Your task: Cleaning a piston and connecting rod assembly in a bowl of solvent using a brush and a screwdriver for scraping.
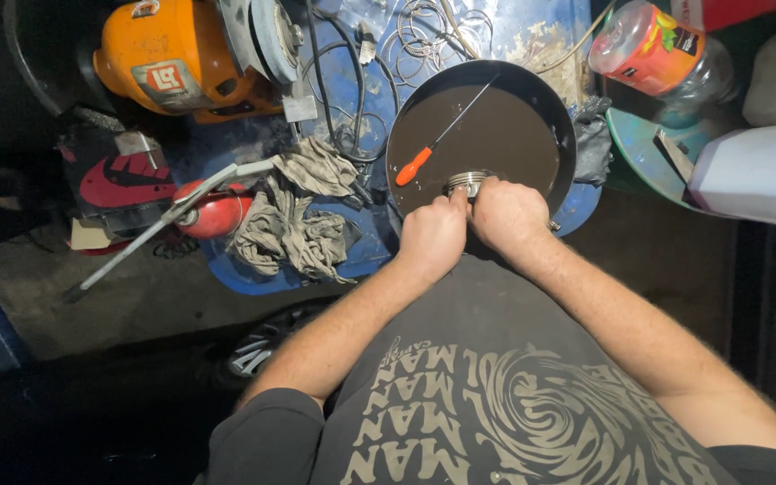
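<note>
We see both hands closed around a small ribbed metal ring [469, 180] at the near edge of a round black pan [545, 103] filled with dark liquid. The left hand [433, 238] grips the ring from its left side, the right hand [507, 216] from the right (knuckles nearly touching each other). An orange-handled screwdriver [433, 148] lies in the pan, just beyond the ring. The pan rests on a blue bench [226, 269]. Crumpled grey rags [294, 220] lie to the left, near a red canister [217, 211] and an orange machine [172, 58].
</note>
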